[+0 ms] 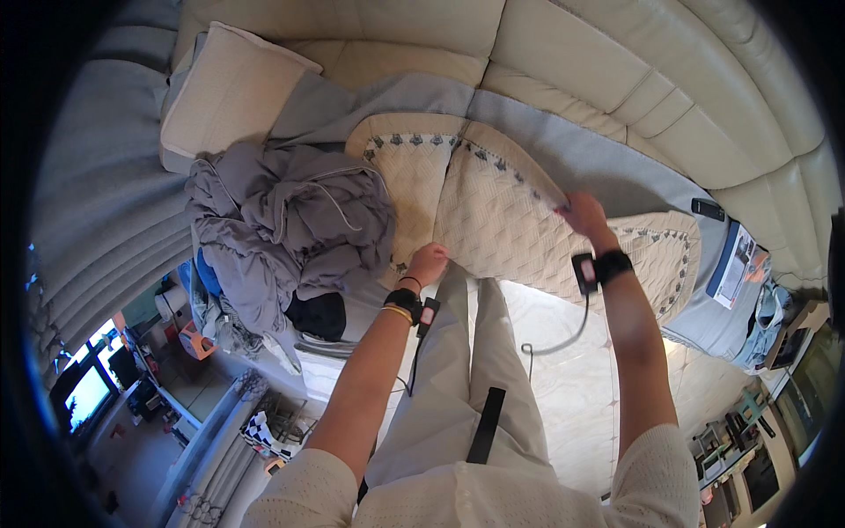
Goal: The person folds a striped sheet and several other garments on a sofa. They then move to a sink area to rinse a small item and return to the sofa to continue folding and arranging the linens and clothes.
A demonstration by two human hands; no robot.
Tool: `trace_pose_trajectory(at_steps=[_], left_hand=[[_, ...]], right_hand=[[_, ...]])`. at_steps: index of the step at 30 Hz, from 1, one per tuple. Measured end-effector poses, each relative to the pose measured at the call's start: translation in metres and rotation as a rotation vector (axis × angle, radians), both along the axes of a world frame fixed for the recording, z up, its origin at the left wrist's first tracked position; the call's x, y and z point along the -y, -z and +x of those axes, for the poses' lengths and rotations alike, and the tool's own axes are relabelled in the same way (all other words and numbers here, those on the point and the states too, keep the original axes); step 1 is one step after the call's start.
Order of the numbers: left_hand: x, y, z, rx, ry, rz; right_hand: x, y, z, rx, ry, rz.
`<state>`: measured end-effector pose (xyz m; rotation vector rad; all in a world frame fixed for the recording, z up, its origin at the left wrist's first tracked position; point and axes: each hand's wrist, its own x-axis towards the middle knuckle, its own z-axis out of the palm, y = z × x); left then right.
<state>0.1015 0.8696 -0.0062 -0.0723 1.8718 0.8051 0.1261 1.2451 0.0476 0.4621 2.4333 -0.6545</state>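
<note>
A beige quilted sofa mat [502, 211] with a patterned border of dark motifs lies over the grey cloth [528, 125] on the seat of a leather sofa. My right hand [584, 214] grips the mat's far edge, which is slightly raised there. At its near edge, just in front of my legs, my left hand [428, 263] pinches the fabric. A fold or seam runs across the mat from the near side to the back. Close to the left of my left hand lies a crumpled grey quilt [297, 211], touching the mat's left end.
A beige cushion [231, 92] leans at the sofa's back left. Black cloth [318, 315] pokes from under the quilt. On the right are a remote control [708, 208], a printed booklet [730, 264] and blue denim clothing [766, 323]. Cables hang from both wrist devices.
</note>
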Motion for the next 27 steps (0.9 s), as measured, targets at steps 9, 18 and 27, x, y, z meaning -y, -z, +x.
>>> trace_pose_trajectory(at_steps=[9,18,27], left_hand=[[0.037,-0.068,-0.112,-0.917,0.935,-0.541],[0.195,-0.093,-0.117,-1.034,0.907,-0.697],[0.417,-0.146,-0.107,-0.82,0.865,-1.437]], right_hand=[[0.013,-0.123,0.125,-0.164,-0.01,-0.275],[-0.067,-0.156,0.156,-0.447,0.153,0.142],[-0.22,-0.15,0.261,-0.377,0.333,0.587]])
